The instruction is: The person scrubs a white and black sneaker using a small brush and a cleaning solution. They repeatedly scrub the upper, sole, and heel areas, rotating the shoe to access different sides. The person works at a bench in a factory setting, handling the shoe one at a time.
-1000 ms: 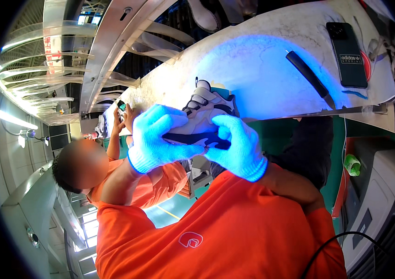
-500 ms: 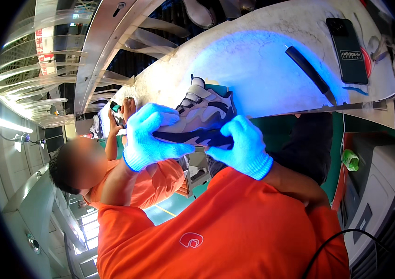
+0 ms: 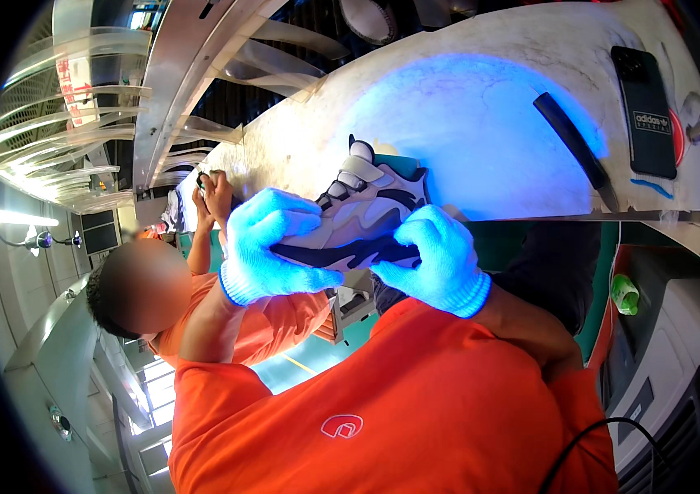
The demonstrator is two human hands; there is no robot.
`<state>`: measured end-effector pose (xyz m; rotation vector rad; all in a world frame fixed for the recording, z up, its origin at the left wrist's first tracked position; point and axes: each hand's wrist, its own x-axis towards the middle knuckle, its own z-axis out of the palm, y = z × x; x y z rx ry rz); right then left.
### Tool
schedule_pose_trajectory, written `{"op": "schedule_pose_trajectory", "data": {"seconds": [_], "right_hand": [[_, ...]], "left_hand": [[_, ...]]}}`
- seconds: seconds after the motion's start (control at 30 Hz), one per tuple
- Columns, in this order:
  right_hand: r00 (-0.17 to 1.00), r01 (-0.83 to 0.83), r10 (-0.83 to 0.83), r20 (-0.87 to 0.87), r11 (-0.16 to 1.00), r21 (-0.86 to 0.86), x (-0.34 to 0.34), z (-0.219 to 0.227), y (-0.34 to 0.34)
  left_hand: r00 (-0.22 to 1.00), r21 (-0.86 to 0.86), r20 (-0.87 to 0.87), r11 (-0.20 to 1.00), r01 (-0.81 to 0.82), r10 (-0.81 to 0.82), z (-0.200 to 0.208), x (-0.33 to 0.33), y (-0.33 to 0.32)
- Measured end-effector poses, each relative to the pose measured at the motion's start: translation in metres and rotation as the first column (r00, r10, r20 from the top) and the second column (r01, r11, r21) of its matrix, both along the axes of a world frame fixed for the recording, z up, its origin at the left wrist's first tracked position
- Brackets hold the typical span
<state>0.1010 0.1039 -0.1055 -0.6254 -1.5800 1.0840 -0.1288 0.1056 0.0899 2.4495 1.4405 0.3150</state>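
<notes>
Between my two hands a grey and dark sneaker [image 3: 358, 210] is held side-on, its thick sole toward me and its toe to the left. My left hand [image 3: 272, 245], in a knitted glove lit blue, is closed round the toe end, thumb along the sole. At the heel end my right hand [image 3: 440, 259], gloved the same way, pinches the sole with thumb and fingers. The laces and tongue point away from me. Teal material shows at the shoe's opening. Blue light falls on both gloves and the worktable behind.
The pale worktable [image 3: 317, 123] carries a black-handled tool [image 3: 572, 142] and a dark phone [image 3: 644, 115] at the right. To the left sits a co-worker in orange [image 3: 272, 321], hands on another item. A conveyor with clear curtain strips [image 3: 86, 136] runs beyond. A grey machine [image 3: 667, 346] stands at the right.
The view has shifted a little, so the table, tool and phone appear further right and lower. Both hands keep their hold on the sneaker, which looks slightly shifted right.
</notes>
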Motion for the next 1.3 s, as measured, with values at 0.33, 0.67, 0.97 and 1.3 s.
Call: {"op": "schedule_pose_trajectory", "data": {"seconds": [0.33, 0.67, 0.97, 1.3], "right_hand": [[0.998, -0.051, 0.055, 0.017, 0.980, -0.190, -0.001, 0.013, 0.003], [0.987, -0.039, 0.075, 0.140, 0.968, -0.247, -0.013, 0.024, 0.005], [0.960, -0.022, 0.042, 0.276, 0.997, -0.077, -0.029, 0.023, -0.003], [0.933, -0.012, -0.008, 0.359, 0.998, 0.054, -0.035, 0.016, -0.013]], "left_hand": [[0.999, 0.023, 0.012, 0.999, 0.036, -0.037, -0.002, -0.005, 0.003], [0.648, -0.257, 0.476, 0.799, -0.544, 0.595, -0.038, -0.021, -0.030], [0.580, -0.770, 0.092, 0.427, -0.473, 0.809, 0.002, -0.030, -0.015], [0.812, -0.508, -0.336, 0.635, -0.583, 0.477, 0.001, -0.023, -0.013]]}}
